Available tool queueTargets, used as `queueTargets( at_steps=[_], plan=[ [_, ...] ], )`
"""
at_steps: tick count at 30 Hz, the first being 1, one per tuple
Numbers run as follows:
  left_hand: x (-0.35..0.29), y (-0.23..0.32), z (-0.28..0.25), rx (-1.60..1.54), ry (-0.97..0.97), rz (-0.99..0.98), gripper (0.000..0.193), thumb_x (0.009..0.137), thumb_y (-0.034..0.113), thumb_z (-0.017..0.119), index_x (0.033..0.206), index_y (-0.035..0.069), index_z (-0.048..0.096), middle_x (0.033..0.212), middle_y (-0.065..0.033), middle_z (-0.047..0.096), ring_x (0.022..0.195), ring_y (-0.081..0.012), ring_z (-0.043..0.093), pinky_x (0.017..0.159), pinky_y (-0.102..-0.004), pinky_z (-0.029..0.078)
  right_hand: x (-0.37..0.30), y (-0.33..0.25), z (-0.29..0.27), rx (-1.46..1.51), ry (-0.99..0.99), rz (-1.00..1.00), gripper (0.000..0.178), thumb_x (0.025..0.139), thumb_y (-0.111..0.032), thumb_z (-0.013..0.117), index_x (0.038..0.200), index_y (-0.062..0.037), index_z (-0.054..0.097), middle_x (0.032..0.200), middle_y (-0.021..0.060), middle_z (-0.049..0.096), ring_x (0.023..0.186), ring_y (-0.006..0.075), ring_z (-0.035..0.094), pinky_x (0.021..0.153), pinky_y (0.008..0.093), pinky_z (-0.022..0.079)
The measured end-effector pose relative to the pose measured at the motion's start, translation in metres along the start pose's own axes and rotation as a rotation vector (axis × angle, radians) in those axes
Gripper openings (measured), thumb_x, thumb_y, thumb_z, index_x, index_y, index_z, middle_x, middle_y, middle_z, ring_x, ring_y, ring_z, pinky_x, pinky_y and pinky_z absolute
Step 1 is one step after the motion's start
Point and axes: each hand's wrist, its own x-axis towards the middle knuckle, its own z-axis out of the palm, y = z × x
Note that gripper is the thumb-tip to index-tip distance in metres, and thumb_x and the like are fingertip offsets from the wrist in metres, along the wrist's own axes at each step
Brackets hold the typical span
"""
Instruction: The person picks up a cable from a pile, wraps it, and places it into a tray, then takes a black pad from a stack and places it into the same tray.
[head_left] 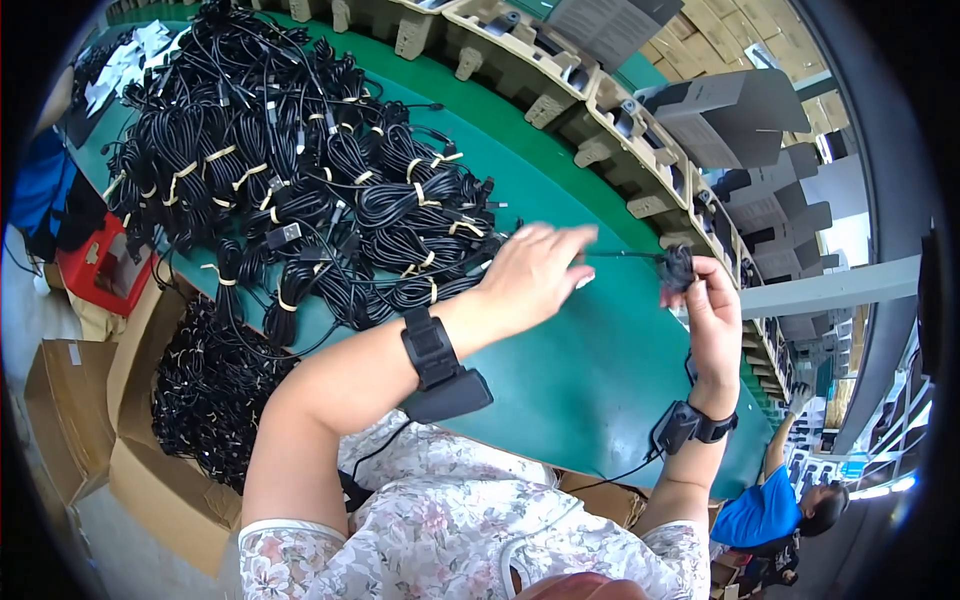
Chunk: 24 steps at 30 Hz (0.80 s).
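My right hand (pixel 712 318) pinches a small black coiled cable bundle (pixel 678 268) between thumb and fingers, above the green table. From this bundle a thin black cable end (pixel 625 255) stretches left toward my left hand (pixel 532 275). That hand is blurred by motion; its thumb and fingers look apart, beside the edge of a large heap of black cables (pixel 330 170). Pale bands tie many of the heaped cables into bundles, and several metal plugs show among them. Each of my wrists wears a black strap with a small device on it.
The green table (pixel 560 390) spreads under my hands. Along its far side curves a row of moulded trays (pixel 640 140) with grey box flaps (pixel 730 115). Lower left, a cardboard box (pixel 130 480) holds more black cables, near a red bin (pixel 105 265). A person in blue (pixel 765 510) is at right.
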Motion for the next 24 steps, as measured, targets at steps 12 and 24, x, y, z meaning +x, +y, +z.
queueTargets(
  at_steps=[12,24],
  plan=[
    [-0.019,0.002,0.041,-1.224,-0.325,-0.595,0.035,0.097,0.027,0.033,0.12,0.002,0.042,0.095,-0.0049,0.057,0.093,-0.0115,0.054,0.08,-0.0276,0.047,0.013,0.042,0.059,-0.951,0.34,-0.596,0.024,0.083,-0.013,0.058,0.104,-0.0043,0.053,0.117,0.0171,0.05,0.115,0.0264,0.045,0.097,0.0417,0.034],
    [-0.013,0.011,0.034,-1.462,-0.732,-0.81,0.026,0.098,0.029,0.031,0.103,0.006,0.042,0.077,-0.006,0.054,0.061,-0.0143,0.057,0.054,-0.0254,0.048,-0.004,0.042,0.018,-1.001,-0.425,-0.477,0.052,0.073,-0.039,0.061,0.11,-0.0047,0.051,0.111,0.0154,0.053,0.106,0.0321,0.051,0.097,0.0469,0.035]
  ],
)
